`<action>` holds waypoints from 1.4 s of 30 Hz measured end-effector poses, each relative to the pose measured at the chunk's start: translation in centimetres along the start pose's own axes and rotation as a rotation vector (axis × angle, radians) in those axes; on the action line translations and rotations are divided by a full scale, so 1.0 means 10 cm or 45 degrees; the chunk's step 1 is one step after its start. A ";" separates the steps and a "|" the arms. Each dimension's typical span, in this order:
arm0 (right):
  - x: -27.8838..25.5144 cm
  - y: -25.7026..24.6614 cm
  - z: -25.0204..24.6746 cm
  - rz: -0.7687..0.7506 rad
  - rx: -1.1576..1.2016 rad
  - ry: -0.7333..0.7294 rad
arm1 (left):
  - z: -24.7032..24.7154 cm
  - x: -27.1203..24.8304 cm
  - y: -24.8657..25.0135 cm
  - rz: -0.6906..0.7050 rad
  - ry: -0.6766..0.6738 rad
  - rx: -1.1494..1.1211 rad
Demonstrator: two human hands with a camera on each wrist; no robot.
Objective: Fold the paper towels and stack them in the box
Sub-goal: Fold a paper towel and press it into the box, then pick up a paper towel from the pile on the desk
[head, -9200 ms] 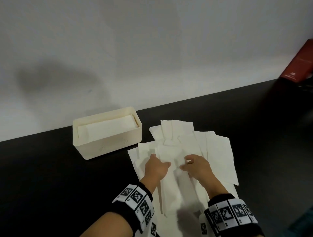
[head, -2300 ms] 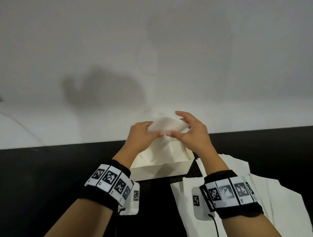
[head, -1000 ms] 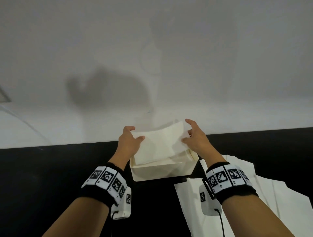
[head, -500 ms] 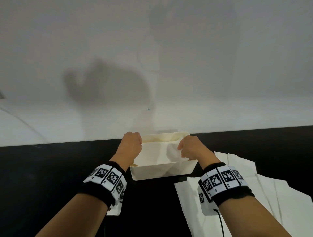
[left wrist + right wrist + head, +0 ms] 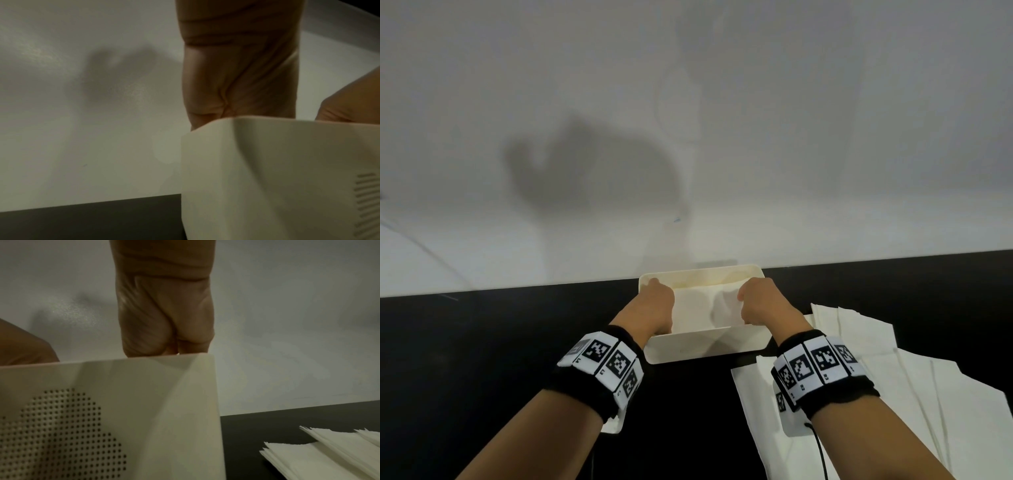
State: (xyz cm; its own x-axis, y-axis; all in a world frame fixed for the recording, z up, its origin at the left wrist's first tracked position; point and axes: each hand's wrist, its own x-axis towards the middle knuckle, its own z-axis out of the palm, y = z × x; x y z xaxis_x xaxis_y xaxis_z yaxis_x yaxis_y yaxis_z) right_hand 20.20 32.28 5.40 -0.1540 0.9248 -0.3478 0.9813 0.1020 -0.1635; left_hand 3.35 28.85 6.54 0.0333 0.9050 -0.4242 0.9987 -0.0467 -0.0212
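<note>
I have both hands down in the box (image 5: 705,346) — left hand (image 5: 654,308) and right hand (image 5: 760,303) at either end of the folded towel (image 5: 702,311), fingers hidden, so I cannot tell the grip. I'd press it flat and even. Only the right wrist view shows the box's perforated front and the unfolded towels' (image 5: 333,454) layered edges.

Folded white towel (image 5: 705,308) inside cream box (image 5: 709,349); unfolded towels (image 5: 945,394) beside.
</note>
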 end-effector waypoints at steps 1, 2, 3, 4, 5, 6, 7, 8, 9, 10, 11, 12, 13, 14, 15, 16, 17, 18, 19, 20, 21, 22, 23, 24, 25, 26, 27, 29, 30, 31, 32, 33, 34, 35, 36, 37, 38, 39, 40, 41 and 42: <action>0.00 0.01 -0.01 0.001 -0.002 0.015 | -0.01 -0.03 0.00 -0.011 0.008 0.031; 0.01 0.02 -0.02 -0.004 -0.012 0.033 | -0.01 -0.03 0.00 -0.023 0.012 0.062; 0.01 0.02 -0.04 -0.006 -0.026 0.038 | -0.02 -0.03 0.00 -0.026 0.016 0.084; 0.02 0.03 -0.04 -0.007 -0.042 0.036 | -0.02 -0.04 0.00 -0.024 0.017 0.094; 0.03 0.03 -0.03 -0.003 -0.060 0.028 | -0.02 -0.04 0.01 -0.018 0.020 0.100; 0.04 0.03 -0.01 -0.003 -0.080 0.019 | -0.02 -0.03 0.01 -0.016 0.018 0.113; 0.05 0.02 0.01 -0.005 -0.099 0.010 | -0.01 -0.03 0.01 -0.023 0.014 0.130; 0.06 0.00 0.04 -0.008 -0.110 0.003 | -0.01 -0.01 0.02 -0.026 0.011 0.157; 0.06 -0.01 0.06 0.010 -0.122 -0.010 | 0.00 0.00 0.02 -0.031 0.004 0.184; 0.07 -0.02 0.07 0.038 -0.126 -0.019 | 0.00 0.03 0.03 -0.031 -0.004 0.209; 0.07 -0.04 0.07 0.062 -0.128 -0.033 | 0.02 0.05 0.03 -0.032 -0.009 0.225; 0.07 -0.05 0.06 0.069 -0.135 -0.042 | 0.03 0.07 0.04 -0.036 -0.021 0.245; 0.06 -0.06 0.06 0.063 -0.137 -0.046 | 0.05 0.07 0.05 -0.046 -0.019 0.272; 0.05 -0.05 0.06 0.050 -0.136 -0.036 | 0.05 0.07 0.07 -0.057 0.012 0.305; 0.02 -0.05 0.04 0.041 -0.133 -0.013 | 0.07 0.07 0.08 -0.059 0.058 0.336; -0.01 -0.04 0.02 0.028 -0.132 0.025 | 0.07 0.06 0.08 -0.076 0.112 0.332; -0.04 -0.03 -0.02 0.024 -0.120 0.072 | 0.07 0.04 0.08 -0.095 0.149 0.331; -0.09 0.00 -0.07 0.022 -0.097 0.124 | 0.05 0.02 0.09 -0.121 0.178 0.325; -0.13 0.03 -0.14 0.022 -0.060 0.176 | 0.03 -0.01 0.09 -0.150 0.194 0.315; -0.18 0.09 -0.21 0.021 -0.023 0.217 | 0.00 -0.04 0.10 -0.173 0.213 0.310; -0.25 0.16 -0.30 0.031 0.018 0.258 | -0.03 -0.08 0.11 -0.183 0.246 0.296; -0.32 0.26 -0.38 0.041 0.035 0.302 | -0.06 -0.12 0.13 -0.180 0.310 0.262; -0.42 0.37 -0.47 0.070 0.083 0.353 | -0.09 -0.17 0.15 -0.157 0.406 0.200; -0.54 0.49 -0.53 0.123 0.200 0.392 | -0.11 -0.22 0.19 -0.113 0.518 0.106; -0.68 0.62 -0.56 0.166 0.328 0.417 | -0.12 -0.29 0.24 -0.053 0.617 -0.036; -0.83 0.74 -0.57 0.195 0.435 0.430 | -0.11 -0.37 0.32 0.013 0.675 -0.213; -0.99 0.86 -0.54 0.227 0.531 0.417 | -0.09 -0.48 0.42 0.080 0.685 -0.401; -1.22 1.10 -0.38 0.312 0.717 0.348 | -0.01 -0.68 0.66 0.169 0.568 -0.708; -1.33 1.20 -0.26 0.368 0.791 0.313 | 0.07 -0.76 0.79 0.197 0.476 -0.805; -1.42 1.30 -0.13 0.420 0.831 0.282 | 0.16 -0.82 0.92 0.221 0.376 -0.870; -1.51 1.38 0.00 0.458 0.837 0.243 | 0.27 -0.87 1.05 0.242 0.272 -0.907; -1.60 1.44 0.13 0.484 0.819 0.186 | 0.39 -0.92 1.17 0.262 0.164 -0.920; -1.69 1.48 0.26 0.493 0.801 0.117 | 0.51 -0.96 1.28 0.276 0.054 -0.904; -1.79 1.49 0.39 0.483 0.794 0.044 | 0.63 -1.01 1.38 0.288 -0.058 -0.864; -1.88 1.49 0.51 0.465 0.799 -0.022 | 0.75 -1.06 1.46 0.301 -0.165 -0.812; -1.98 1.46 0.62 0.441 0.801 -0.074 | 0.88 -1.11 1.54 0.312 -0.253 -0.750; -2.07 1.43 0.73 0.420 0.784 -0.113 | 0.99 -1.17 1.60 0.320 -0.311 -0.672; -2.15 1.40 0.84 0.401 0.739 -0.145 | 1.09 -1.22 1.65 0.330 -0.327 -0.576; -2.22 1.36 0.93 0.383 0.673 -0.183 | 1.19 -1.27 1.69 0.342 -0.302 -0.472; -2.28 1.33 1.03 0.366 0.615 -0.228 | 1.26 -1.30 1.71 0.349 -0.252 -0.385; -2.33 1.30 1.11 0.354 0.578 -0.269 | 1.32 -1.32 1.73 0.346 -0.196 -0.328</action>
State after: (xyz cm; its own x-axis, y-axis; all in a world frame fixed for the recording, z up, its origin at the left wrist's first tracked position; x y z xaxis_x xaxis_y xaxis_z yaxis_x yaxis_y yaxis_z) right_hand 35.20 8.02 1.12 0.0376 0.7963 -0.6038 0.8471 -0.3459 -0.4034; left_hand 19.70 10.46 -0.20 0.3105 0.7995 -0.5142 0.9322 -0.1502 0.3293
